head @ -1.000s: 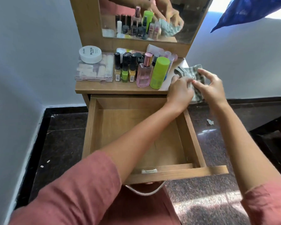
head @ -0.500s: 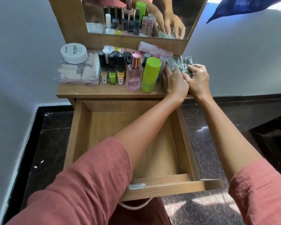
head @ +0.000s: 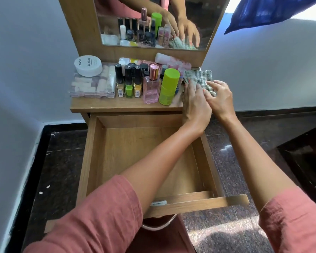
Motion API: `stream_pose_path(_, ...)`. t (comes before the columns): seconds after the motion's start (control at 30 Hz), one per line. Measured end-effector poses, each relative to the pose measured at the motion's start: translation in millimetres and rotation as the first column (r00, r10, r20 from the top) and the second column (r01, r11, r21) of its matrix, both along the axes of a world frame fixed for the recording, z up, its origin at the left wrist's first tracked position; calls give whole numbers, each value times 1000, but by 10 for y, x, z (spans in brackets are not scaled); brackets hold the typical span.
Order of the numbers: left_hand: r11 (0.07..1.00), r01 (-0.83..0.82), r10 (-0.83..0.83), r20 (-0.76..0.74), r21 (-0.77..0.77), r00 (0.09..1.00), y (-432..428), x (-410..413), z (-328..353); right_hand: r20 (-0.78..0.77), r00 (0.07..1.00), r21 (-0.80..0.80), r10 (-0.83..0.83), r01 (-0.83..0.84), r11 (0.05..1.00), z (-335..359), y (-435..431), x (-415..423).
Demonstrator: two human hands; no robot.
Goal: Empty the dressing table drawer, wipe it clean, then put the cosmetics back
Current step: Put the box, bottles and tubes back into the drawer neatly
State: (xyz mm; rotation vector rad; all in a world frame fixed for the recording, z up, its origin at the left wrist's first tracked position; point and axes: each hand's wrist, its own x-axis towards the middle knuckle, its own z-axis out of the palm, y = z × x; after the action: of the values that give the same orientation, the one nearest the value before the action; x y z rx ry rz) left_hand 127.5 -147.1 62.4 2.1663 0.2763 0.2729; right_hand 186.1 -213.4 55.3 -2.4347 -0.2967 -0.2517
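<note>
The wooden drawer (head: 91,154) is pulled out and nothing lies inside it. On the tabletop (head: 106,105) stand the cosmetics: a lime-green bottle (head: 169,86), a pink perfume bottle (head: 150,90), three nail polish bottles (head: 129,83), a white round tub (head: 88,65) on a clear plastic box (head: 91,84), and pink tubes (head: 173,62) behind. A grey-green checked cloth (head: 199,77) lies at the right end of the tabletop. My left hand (head: 194,105) and my right hand (head: 220,99) both rest on the cloth, fingers pinching its folds.
A mirror (head: 159,21) in a wooden frame rises behind the cosmetics. Pale walls close in on the left and behind. The floor (head: 62,161) is dark speckled stone. A blue cloth (head: 274,10) hangs at the upper right. A metal handle (head: 157,225) curves below the drawer front.
Both hands carried the cloth from the table's right edge back onto the tabletop beside the green bottle, and now press and fold it there. The view has shifted a little.
</note>
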Motion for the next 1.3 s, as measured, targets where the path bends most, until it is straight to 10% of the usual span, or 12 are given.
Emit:
stream_pose_path(1.03, 886, -428, 463, 303, -178, 833, 2148, -1306, -82, 68, 944, 302, 324, -329, 895, -4, 1868, -1517)
stream_pose_path(1.3, 769, -545, 586, 29, -335, 810, 2729, -818, 64, 35, 940, 154, 339, -340, 928, 205, 2428, -1258)
